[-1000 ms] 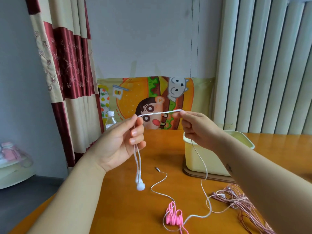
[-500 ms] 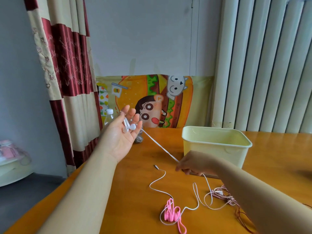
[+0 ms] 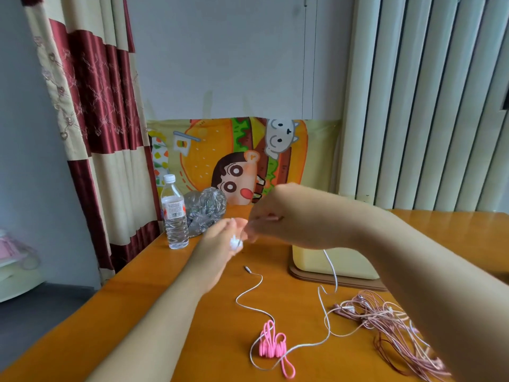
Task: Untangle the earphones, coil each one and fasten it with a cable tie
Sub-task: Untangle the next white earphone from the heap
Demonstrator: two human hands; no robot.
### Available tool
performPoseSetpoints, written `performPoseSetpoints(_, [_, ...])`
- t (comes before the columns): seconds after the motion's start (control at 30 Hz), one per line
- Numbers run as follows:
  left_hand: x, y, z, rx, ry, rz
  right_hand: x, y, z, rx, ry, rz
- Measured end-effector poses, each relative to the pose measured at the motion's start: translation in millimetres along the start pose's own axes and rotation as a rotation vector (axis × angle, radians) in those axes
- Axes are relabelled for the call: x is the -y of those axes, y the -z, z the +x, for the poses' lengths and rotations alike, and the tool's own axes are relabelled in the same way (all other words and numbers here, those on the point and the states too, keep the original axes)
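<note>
Looks like a home room. Patterned curtain [image 3: 91, 106] at ten o'clock, cartoon poster [image 3: 209, 150] at twelve, vertical blinds [image 3: 427, 106] at two.

A single wide-angle view sits at the person's head. It looks forward and down across the tabletop [image 3: 110, 312] to the far wall [image 3: 220, 64], with a curtain [image 3: 91, 106] on the left and blinds [image 3: 427, 106] on the right. It is close: the left hand [image 3: 217, 241] and right hand [image 3: 278, 216] fill mid-frame, blurred.
</note>
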State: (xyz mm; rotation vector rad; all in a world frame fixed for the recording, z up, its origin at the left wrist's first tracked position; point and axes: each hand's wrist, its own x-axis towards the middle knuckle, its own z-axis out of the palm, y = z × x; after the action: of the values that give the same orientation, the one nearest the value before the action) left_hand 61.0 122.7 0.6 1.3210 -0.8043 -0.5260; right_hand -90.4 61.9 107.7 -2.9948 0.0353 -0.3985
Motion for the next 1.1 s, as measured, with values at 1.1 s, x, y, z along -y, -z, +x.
performPoseSetpoints(1.1, [-27,-5,-9,-0.010,0.024,-0.662,-10,-50,-13,0.306,-0.214,0.057])
